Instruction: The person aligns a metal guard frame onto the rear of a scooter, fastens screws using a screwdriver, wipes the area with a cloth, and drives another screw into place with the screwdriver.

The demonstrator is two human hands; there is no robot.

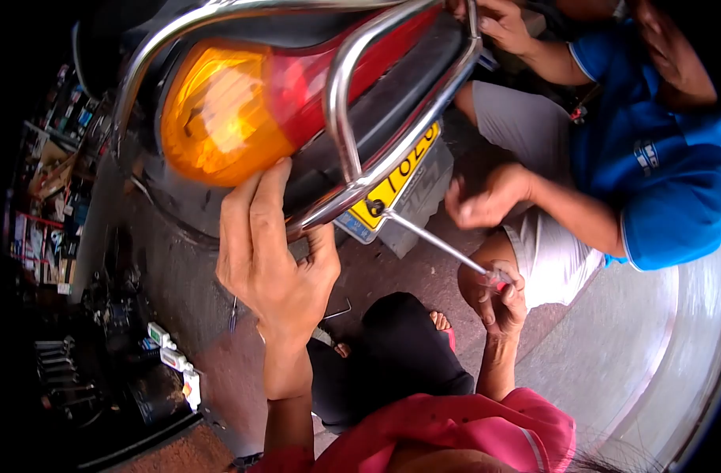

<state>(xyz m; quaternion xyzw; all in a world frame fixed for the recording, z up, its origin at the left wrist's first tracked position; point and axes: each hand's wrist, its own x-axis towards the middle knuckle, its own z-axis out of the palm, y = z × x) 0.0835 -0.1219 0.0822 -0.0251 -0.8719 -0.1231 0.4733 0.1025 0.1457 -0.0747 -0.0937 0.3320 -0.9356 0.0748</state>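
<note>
My left hand grips the lower chrome rail at a motorbike's rear. Its fingers reach up to the orange turn-signal lens, and its thumb is below the rail. In my right hand is a screwdriver with a long metal shaft; a bit of red shows between the fingers. The shaft's tip meets a dark fastener at the corner of the yellow number plate. Beside the orange lens is the red tail light.
A co-worker in a blue shirt crouches at the right, one hand near the screwdriver and another by the rail's top. A hex key lies on the floor. Wrenches and white bottles stand at lower left.
</note>
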